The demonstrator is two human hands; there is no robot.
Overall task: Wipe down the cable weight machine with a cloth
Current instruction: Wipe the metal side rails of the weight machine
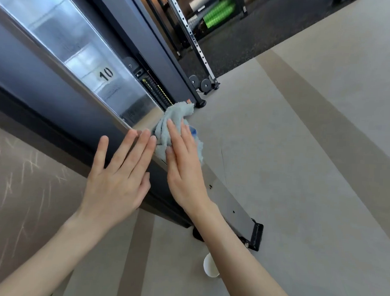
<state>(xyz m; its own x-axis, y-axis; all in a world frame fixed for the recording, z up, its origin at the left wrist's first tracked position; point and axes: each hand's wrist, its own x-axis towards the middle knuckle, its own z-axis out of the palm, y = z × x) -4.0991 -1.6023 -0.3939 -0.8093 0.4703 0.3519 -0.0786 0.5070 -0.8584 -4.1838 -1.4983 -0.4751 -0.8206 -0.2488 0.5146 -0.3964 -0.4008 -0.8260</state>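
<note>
The cable weight machine (58,79) is a tall dark column with a clear shield marked "10" over its weight stack. A crumpled pale blue-grey cloth (175,118) lies against the column's lower front edge. My right hand (184,167) presses flat on the cloth with straight fingers. My left hand (119,178) rests beside it on the column's dark side, fingers straight and spread, fingertips touching the cloth's left edge.
The machine's grey base plate (236,207) runs toward me on the pale floor, ending in a black foot. A white paper cup (210,266) stands on the floor under my right forearm. A perforated steel rail (194,38) with black pulleys and dark rubber flooring lie beyond.
</note>
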